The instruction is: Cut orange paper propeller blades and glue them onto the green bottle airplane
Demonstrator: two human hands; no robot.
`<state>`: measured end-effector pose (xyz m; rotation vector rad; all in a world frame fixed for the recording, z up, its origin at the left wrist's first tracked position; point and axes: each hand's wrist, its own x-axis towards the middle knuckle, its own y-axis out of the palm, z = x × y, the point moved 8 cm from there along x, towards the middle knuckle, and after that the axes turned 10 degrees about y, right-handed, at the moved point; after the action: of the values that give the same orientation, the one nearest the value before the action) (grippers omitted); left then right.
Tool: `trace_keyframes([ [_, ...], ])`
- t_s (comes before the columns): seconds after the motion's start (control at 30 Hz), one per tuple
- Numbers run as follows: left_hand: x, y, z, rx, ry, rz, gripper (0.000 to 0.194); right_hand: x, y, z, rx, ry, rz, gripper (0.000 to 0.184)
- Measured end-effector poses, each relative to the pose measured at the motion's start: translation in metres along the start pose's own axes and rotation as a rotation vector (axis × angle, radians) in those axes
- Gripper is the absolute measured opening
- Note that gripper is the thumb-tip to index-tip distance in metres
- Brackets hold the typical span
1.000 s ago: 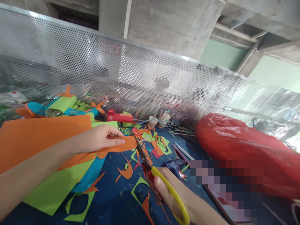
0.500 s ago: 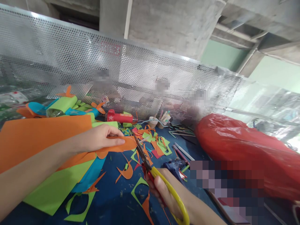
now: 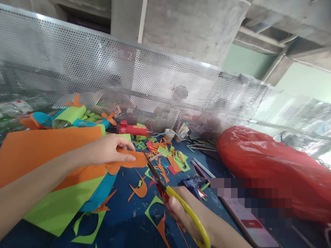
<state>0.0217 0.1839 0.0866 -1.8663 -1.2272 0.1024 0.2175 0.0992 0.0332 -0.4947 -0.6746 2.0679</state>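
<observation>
Pinched between the thumb and fingers of my left hand is an orange foam sheet piece with a rounded end. My right hand is closed round the handles of yellow-and-red scissors. Their dark blades point up and left and meet the rounded edge of the orange piece. Under my left forearm lie a large orange sheet, a green sheet and a blue sheet. Whether the orange piece is foam or felt is hard to tell.
Cut scraps litter the blue table. Decorated bottles stand along the perforated metal screen. Cups of pens, a blue glue gun, a phone and a red plastic bag are farther right. People sit behind the screen.
My left hand and the orange piece have shifted slightly left. The scissor blades have drawn closer together at the piece's edge. More of the phone shows.
</observation>
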Motion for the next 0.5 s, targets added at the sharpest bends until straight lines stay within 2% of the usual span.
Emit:
trace_keyframes([
  [0.07, 0.003, -0.001, -0.006, 0.186, 0.072, -0.025, 0.03, 0.001, 0.001, -0.001, 0.004, 0.011, 0.018, 0.056],
  [0.17, -0.001, -0.012, -0.032, 0.418, 0.199, -0.269, 0.023, 0.003, 0.001, -0.004, 0.006, 0.027, 0.004, 0.055],
  [0.2, -0.003, -0.011, -0.038, 0.456, 0.187, -0.291, 0.021, 0.003, 0.001, -0.005, 0.008, 0.033, -0.005, 0.055],
  [0.23, -0.005, -0.005, -0.04, 0.44, 0.142, -0.248, 0.024, 0.004, 0.001, -0.008, 0.015, 0.043, -0.012, 0.055],
  [0.27, -0.007, 0.006, -0.038, 0.387, 0.064, -0.142, 0.032, 0.005, 0.002, -0.011, 0.029, 0.059, -0.018, 0.055],
  [0.33, -0.017, 0.045, -0.035, 0.155, -0.045, 0.2, 0.045, 0.006, 0.004, -0.021, 0.076, 0.111, -0.027, 0.054],
  [0.37, -0.027, 0.07, -0.033, -0.02, -0.12, 0.405, 0.047, 0.007, 0.005, -0.027, 0.107, 0.141, -0.031, 0.054],
  [0.4, -0.037, 0.091, -0.033, -0.172, -0.172, 0.555, 0.048, 0.007, 0.007, -0.033, 0.141, 0.167, -0.034, 0.054],
  [0.43, -0.04, 0.104, -0.033, -0.274, -0.198, 0.578, 0.045, 0.007, 0.009, -0.039, 0.175, 0.187, -0.038, 0.054],
  [0.47, -0.04, 0.114, -0.031, -0.387, -0.221, 0.549, 0.04, 0.008, 0.01, -0.043, 0.208, 0.199, -0.044, 0.054],
  [0.5, -0.037, 0.122, -0.026, -0.516, -0.255, 0.471, 0.038, 0.008, 0.012, -0.046, 0.242, 0.204, -0.052, 0.055],
])
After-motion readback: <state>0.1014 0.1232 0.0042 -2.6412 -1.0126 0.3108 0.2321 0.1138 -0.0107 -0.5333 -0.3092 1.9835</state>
